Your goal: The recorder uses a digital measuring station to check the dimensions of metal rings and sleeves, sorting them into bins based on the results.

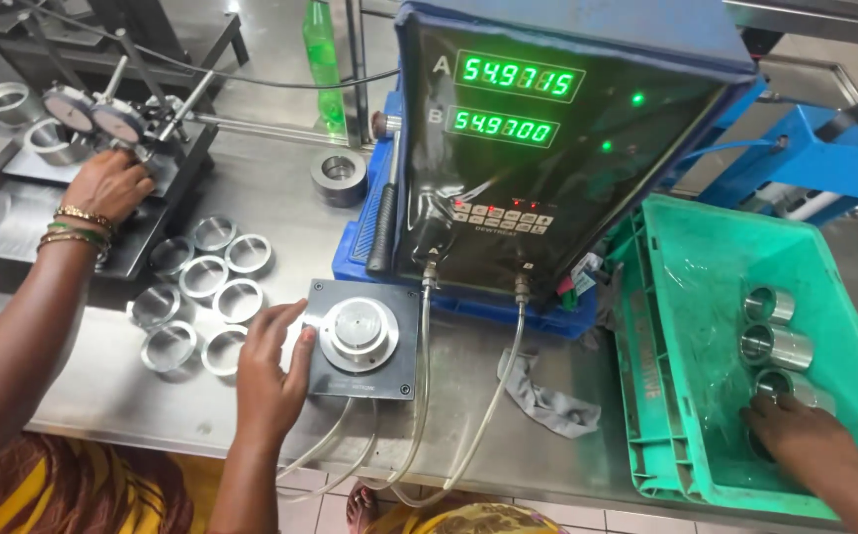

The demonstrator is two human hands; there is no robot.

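Head view: we are laying our left hand flat on the steel table, fingers spread narrowly, fingertips touching the left edge of the grey plate and the rim of the round metal plug standing on it. It is holding nothing.

We are reaching our right hand into the green crate, fingers curled down over the nearest metal sleeve. We cannot tell whether the fingers are closing on it. Two more sleeves are lying just beyond, on their sides.

Handling, as we are judging it: the sleeve is looking like solid polished steel, so stiff, fairly heavy for its size and slippery. We are advising a hold across the outer wall, thumb opposite fingers, keeping clear of the bore edges.

Behind the plate, a black display box is showing green digits, with clear hoses running down to the table edge. A grey rag is lying between plate and crate. Shallow metal rings are sitting in a cluster left of our left hand. Beyond them, a co-worker's hand wearing bangles is touching a stand with dial gauges
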